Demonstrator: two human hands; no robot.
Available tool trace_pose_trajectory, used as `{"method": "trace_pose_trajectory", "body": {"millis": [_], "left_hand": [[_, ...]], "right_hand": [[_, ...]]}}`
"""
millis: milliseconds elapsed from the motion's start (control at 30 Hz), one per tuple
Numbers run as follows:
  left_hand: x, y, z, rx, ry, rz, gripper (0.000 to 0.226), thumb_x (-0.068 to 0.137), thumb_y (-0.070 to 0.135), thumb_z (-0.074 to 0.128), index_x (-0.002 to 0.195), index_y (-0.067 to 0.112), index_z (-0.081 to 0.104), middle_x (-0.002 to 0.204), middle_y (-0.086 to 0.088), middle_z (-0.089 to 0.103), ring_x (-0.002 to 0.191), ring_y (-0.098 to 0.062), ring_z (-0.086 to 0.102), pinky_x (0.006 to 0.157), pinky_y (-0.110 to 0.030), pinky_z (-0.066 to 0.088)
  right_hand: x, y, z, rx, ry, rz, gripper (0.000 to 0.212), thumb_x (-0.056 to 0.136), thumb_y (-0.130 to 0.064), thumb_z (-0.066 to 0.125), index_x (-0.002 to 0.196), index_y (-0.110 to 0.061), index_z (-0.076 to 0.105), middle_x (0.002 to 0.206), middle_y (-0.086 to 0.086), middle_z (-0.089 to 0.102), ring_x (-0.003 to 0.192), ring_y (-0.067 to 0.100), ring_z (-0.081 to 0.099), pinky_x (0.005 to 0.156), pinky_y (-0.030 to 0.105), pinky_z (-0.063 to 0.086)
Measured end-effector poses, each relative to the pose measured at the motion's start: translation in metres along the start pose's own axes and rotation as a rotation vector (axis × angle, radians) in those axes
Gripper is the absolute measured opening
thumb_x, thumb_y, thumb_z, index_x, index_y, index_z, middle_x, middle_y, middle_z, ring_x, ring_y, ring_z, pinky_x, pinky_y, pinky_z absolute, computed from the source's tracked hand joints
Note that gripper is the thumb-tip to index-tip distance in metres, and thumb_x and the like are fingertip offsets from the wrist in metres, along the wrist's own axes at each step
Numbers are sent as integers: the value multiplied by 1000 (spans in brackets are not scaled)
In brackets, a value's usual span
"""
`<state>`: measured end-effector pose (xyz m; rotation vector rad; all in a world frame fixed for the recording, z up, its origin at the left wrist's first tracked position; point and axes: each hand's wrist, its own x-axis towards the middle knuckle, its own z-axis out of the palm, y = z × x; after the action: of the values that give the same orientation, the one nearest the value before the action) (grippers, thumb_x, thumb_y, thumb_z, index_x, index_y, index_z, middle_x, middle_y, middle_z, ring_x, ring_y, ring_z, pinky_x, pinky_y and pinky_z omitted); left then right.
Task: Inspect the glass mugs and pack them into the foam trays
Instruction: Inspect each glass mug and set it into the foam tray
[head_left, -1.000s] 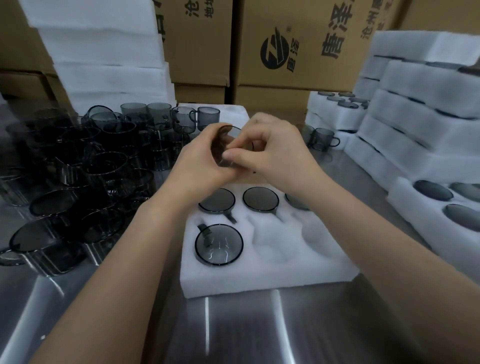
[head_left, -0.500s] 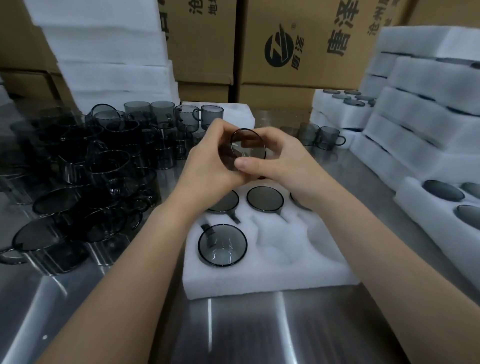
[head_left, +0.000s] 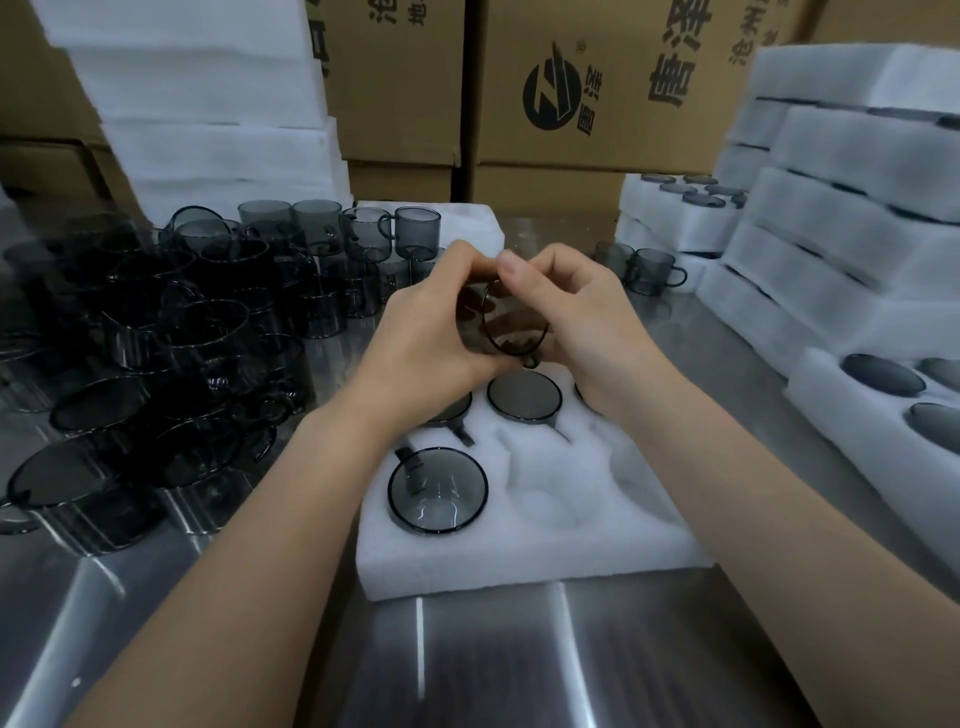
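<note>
I saw the left hand (head_left: 431, 332) and the right hand (head_left: 587, 322) holding one smoked glass mug (head_left: 514, 327) just above the foam tray's (head_left: 545, 551) far row. Their fingers (head_left: 511, 270) were curled round it. It lay tipped on its side. Packed mugs (head_left: 438, 491) sat in the tray's pockets, and loose mugs (head_left: 171, 338) crowded the desk (head_left: 493, 665) left of the tray.

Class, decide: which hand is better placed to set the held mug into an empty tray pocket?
Probably the right hand: the mug hangs above the foam tray, whose empty pockets lie on that side.
</note>
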<state>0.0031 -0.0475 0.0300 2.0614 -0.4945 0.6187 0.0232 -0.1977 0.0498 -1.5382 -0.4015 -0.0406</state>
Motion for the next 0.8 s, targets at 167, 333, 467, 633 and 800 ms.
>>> {"method": "trace_pose_trajectory", "body": {"millis": [167, 333, 467, 633, 800], "left_hand": [[1, -4, -1, -115, 46, -38, 62, 58, 21, 92, 97, 42, 49, 99, 21, 69, 93, 7, 64, 78, -7, 45], [3, -12, -3, -198, 96, -85, 60, 52, 25, 91, 96, 38, 52, 96, 19, 69, 96, -4, 66, 90, -34, 54], [3, -13, -2, -228, 103, -121, 58, 53, 25, 93, 96, 33, 56, 96, 10, 71, 93, -7, 68, 88, -37, 56], [1, -8, 0, -159, 63, -124, 54, 57, 24, 91, 99, 30, 58, 94, 15, 71, 87, 0, 67, 77, -17, 53], [0, 0, 1, -27, 3, -21, 55, 60, 25, 90, 102, 26, 53, 87, 22, 66, 82, 9, 62, 66, -4, 42]], "right_hand": [[4, -2, -9, 163, -98, 126, 21, 99, -25, 55, 99, -10, 70, 97, 12, 71, 82, 25, 68, 61, 36, 56], [6, 2, -17, 245, -323, 150, 39, 98, -8, 46, 137, -3, 53, 120, 19, 63, 107, 28, 61, 84, 38, 56], [6, 6, -14, 176, -312, 84, 46, 85, 0, 65, 130, -1, 55, 123, 18, 62, 108, 25, 64, 80, 35, 57], [2, 10, -5, -142, -129, -40, 48, 61, -24, 86, 100, -17, 58, 117, 12, 65, 107, 19, 65, 77, 31, 57], [2, 11, 4, -260, 55, -98, 49, 57, -54, 81, 80, -22, 51, 81, -5, 66, 76, 10, 66, 64, 31, 54]]}}
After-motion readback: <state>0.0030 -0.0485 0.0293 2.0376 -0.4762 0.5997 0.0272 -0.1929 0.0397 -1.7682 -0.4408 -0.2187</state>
